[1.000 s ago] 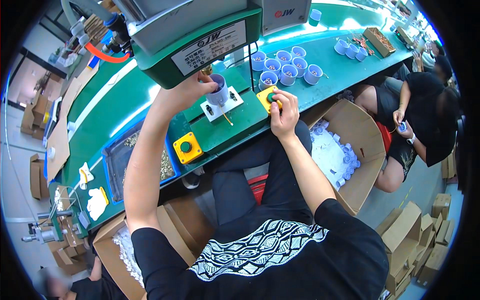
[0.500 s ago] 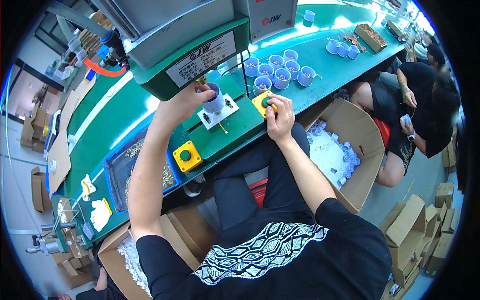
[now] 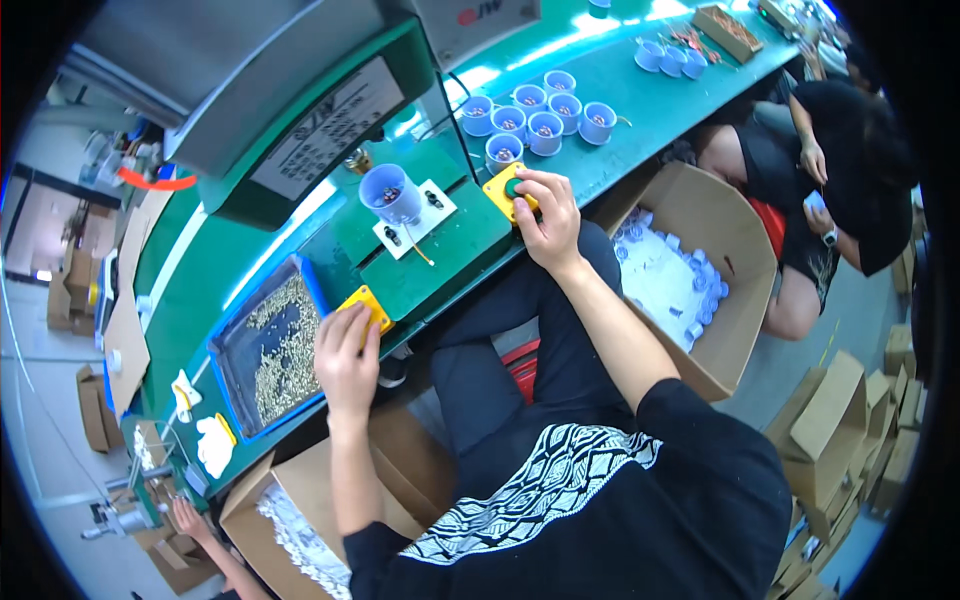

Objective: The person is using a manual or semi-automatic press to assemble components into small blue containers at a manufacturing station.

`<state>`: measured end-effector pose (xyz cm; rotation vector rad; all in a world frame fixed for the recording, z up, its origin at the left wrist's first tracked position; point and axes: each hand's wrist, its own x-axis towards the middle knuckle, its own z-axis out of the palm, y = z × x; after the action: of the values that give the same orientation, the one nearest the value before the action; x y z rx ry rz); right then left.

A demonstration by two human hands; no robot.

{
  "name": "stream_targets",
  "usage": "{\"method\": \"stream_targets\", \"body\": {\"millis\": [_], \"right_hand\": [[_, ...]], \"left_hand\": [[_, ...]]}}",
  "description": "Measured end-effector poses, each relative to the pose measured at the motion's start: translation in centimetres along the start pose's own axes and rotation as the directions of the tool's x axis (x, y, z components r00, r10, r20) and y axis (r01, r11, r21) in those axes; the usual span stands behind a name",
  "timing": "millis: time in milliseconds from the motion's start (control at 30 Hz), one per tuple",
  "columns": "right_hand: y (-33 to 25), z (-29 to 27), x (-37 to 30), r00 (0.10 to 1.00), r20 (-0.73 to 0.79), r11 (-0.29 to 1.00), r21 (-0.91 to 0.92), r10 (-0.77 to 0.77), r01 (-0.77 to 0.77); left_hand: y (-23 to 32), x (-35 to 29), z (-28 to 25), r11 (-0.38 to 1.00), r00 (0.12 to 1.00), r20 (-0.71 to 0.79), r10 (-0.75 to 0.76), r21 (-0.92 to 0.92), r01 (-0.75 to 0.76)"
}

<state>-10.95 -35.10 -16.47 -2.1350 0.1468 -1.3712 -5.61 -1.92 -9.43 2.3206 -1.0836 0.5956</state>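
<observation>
My left hand (image 3: 347, 365) rests with bent fingers over a yellow push-button box (image 3: 371, 303), hiding its button. My right hand (image 3: 549, 220) is closed about a second yellow push-button box (image 3: 497, 190), its fingers at the green button (image 3: 514, 188). Between the two boxes, a light-blue plastic cup (image 3: 388, 198) stands on a white fixture plate (image 3: 432, 209) with black clamps. Small metal parts show inside the cup, and a short yellowish wire sticks out below it. Above and behind it hangs the green press head (image 3: 400, 65) with a brass tip (image 3: 358, 160), apart from the cup.
Several filled light-blue cups (image 3: 544, 132) stand on the green bench to the right. A blue-rimmed tray (image 3: 228, 375) of small metal pieces lies left. Cardboard boxes (image 3: 735, 340) with white-blue parts flank my legs. A co-worker (image 3: 845, 180) sits at the far right; another person's hand (image 3: 187, 517) shows lower left.
My left hand has left the cup and come down onto the left button box. My right hand stays at its box. The view has shifted, and another person's hand has appeared at lower left.
</observation>
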Motion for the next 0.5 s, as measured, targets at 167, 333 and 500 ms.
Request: {"method": "stream_targets", "body": {"millis": [167,333,500], "right_hand": [[0.4,-0.8,0.5,0.999,-0.003,0.999,-0.011,-0.040,0.040],[-0.3,-1.3,-1.0,1.000,-0.002,0.999,0.012,0.029,-0.029],[-1.1,-1.2,-1.2,0.999,-0.038,1.000,-0.006,0.010,-0.010]], "left_hand": [[-0.1,-0.9,-0.5,0.978,0.998,-0.023,0.054,0.201,-0.048],[1.7,0.8,-2.9,0.981,0.962,0.271,0.021,0.182,-0.073],[-5.4,-2.2,-2.1,0.937,0.938,-0.066,-0.340,0.058,0.344]]}}
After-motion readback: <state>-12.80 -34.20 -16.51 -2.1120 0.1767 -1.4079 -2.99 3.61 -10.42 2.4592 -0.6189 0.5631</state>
